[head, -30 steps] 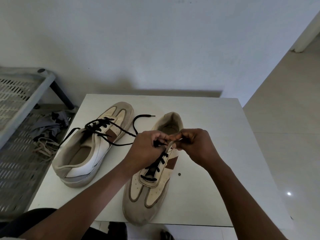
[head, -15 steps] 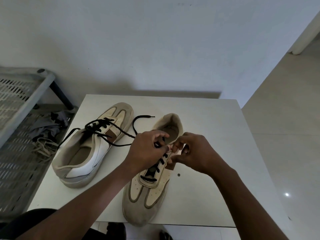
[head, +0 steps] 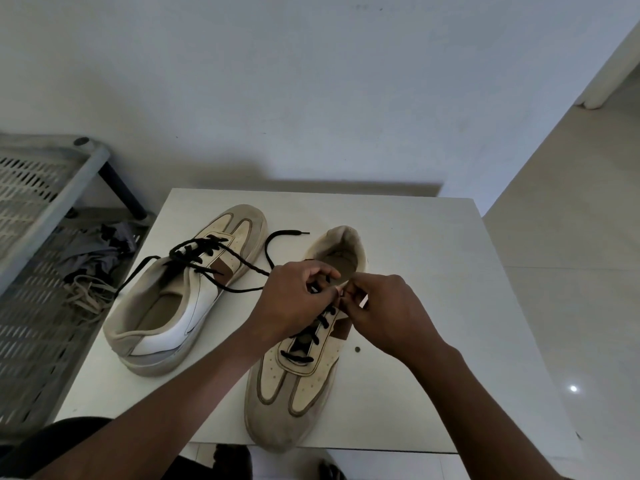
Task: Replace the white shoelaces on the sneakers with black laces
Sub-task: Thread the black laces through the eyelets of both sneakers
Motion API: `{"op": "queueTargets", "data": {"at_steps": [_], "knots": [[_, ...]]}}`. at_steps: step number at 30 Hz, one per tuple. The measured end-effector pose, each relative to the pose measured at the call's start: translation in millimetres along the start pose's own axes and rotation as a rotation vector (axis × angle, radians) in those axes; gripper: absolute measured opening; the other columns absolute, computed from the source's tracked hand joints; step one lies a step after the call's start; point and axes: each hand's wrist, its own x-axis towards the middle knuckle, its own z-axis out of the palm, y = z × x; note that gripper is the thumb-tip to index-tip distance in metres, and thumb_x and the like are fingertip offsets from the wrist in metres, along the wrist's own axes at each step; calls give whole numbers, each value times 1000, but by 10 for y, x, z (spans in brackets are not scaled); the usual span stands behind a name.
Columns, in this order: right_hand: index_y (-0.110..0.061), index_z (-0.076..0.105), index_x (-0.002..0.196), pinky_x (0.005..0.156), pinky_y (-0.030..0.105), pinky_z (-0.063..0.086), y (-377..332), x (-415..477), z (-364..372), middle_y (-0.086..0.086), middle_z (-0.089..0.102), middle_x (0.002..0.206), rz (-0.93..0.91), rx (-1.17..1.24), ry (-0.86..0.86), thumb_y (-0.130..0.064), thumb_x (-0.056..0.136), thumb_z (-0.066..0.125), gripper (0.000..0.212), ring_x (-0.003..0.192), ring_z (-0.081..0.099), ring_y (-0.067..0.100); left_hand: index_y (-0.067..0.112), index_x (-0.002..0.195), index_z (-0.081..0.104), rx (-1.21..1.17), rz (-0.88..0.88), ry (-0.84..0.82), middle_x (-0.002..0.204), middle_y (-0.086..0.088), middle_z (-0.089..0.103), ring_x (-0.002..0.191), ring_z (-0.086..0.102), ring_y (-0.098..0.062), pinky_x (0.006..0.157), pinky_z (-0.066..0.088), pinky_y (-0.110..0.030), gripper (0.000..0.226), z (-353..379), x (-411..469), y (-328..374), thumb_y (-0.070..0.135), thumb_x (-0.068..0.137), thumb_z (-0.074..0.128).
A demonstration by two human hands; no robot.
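Several crossings of black lace are already laid up the near sneaker, which is set toe-first toward the table's front edge. Since a second ago the right hand has been drawn slightly down and outward, while the left hand has been kept at the top eyelets. The left fingers are curled and pinched on the lace. The right fingers are pinched at the eyelet flap, on what exactly cannot be told. Judged from that, another pass is being fed through, and this lacing is nearly topped out. The free tail is looped toward the far sneaker, already loosely laced. Bare table is left to the right, but the toe is right at the front edge, so little room is offered there.
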Motion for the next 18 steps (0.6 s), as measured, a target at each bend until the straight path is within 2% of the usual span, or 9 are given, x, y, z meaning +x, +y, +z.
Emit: {"op": "queueTargets", "data": {"at_steps": [3,6,11,14,16,18], "knots": [[-19,63,85,57,35,52,-31,-26,-4,-3,67,74,-19,30,6,-28,93,55,15,55,56,12,24,98,72,28,14,-16,82,10,70,77,66,-1,73,58,-25,14,3,0,15,28,85,69],[-19,55,71,52,30,41,-45,-28,-19,-4,57,61,-2,115,-37,-26,95,50,25,52,48,11,24,96,75,121,60,-11,83,13,71,77,65,0,73,56,-24,14,-1,-10,29,32,86,67],[-14,45,55,52,32,32,27,-2,-193,0,46,52,54,310,-155,-16,92,47,37,48,36,12,31,97,76,296,95,38,83,13,72,61,56,4,56,45,-17,23,-42,-22,23,46,84,65],[-17,41,52,47,23,27,91,-26,-380,0,40,49,111,563,-284,-6,90,47,40,45,31,11,33,97,76,348,121,53,79,11,71,56,49,8,52,35,-13,23,-25,-47,37,48,82,67],[-18,38,49,45,19,22,152,-30,-500,0,35,47,123,760,-256,-8,84,47,37,42,27,11,35,100,75,412,111,78,76,4,60,60,43,3,52,31,-17,26,-30,-49,28,51,81,67],[-18,38,47,43,19,18,236,-19,-594,2,32,45,104,930,-211,-12,75,46,29,40,23,13,35,100,75,394,97,97,78,2,51,68,44,-4,57,36,-20,28,-31,-51,18,53,79,68]]}}
